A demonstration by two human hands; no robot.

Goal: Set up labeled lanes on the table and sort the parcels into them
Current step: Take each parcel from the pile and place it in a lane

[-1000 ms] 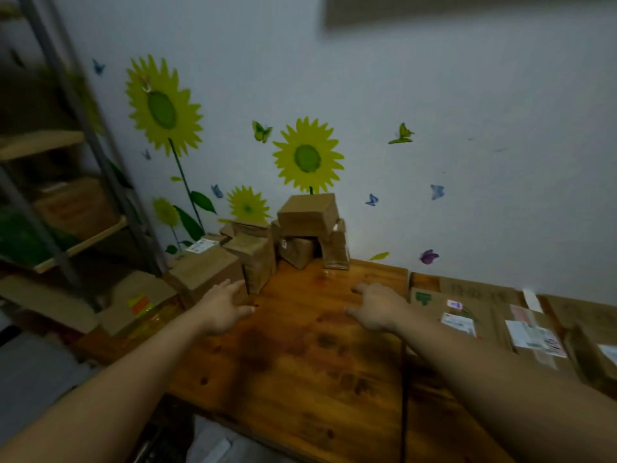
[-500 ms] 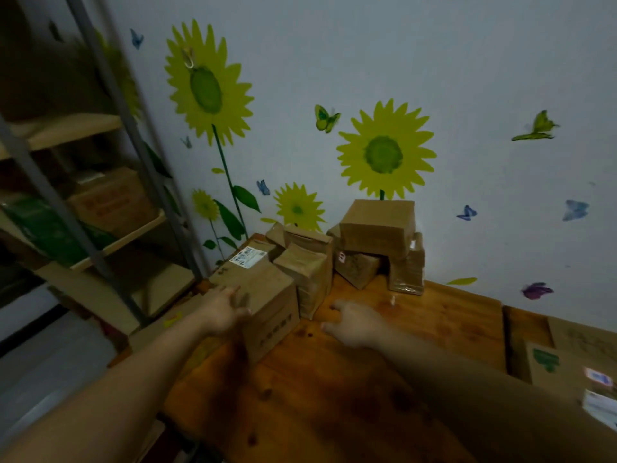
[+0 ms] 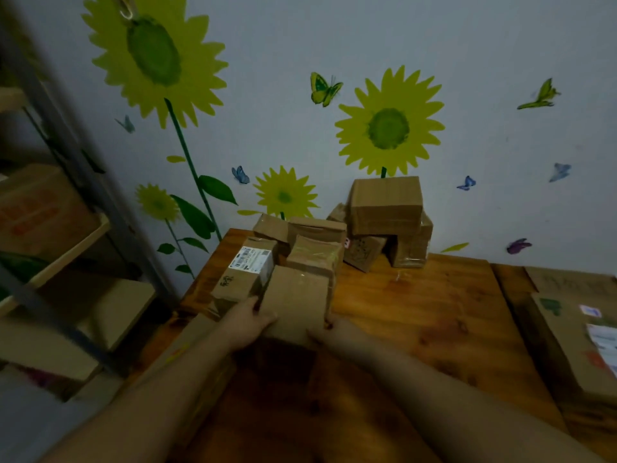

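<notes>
Cardboard is what you have between your palms: a plain brown parcel (image 3: pixel 297 299) standing on the desk (image 3: pixel 417 312) near its left rear corner. Your left hand (image 3: pixel 248 324) presses its left face and your right hand (image 3: pixel 329 332) its lower right edge, fingers loosely curled around it, so your grip is a two-handed clasp rather than a full close; whether the parcel has left the desk cannot be told.

Just beside it on the left lies a labelled parcel (image 3: pixel 245 274) with a white shipping sticker on top, and another taped one (image 3: pixel 315 253) touches it from behind. Further back, against the sunflower wall (image 3: pixel 500 145), a small stack of boxes (image 3: pixel 387 208) waits, one box bridging two others. Flat cardboard sheets (image 3: pixel 574 329) lie along the right side of the desk; whether they are your lane labels is too blurred to read.

You look to be at the picking stage, drawing one parcel out of the cluster. Next you would need to lift it clear without dragging its neighbours, read its label, and carry it across to whichever lane matches. Mind the labelled parcel near the desk's left edge, as a nudge could tip it off.
</notes>
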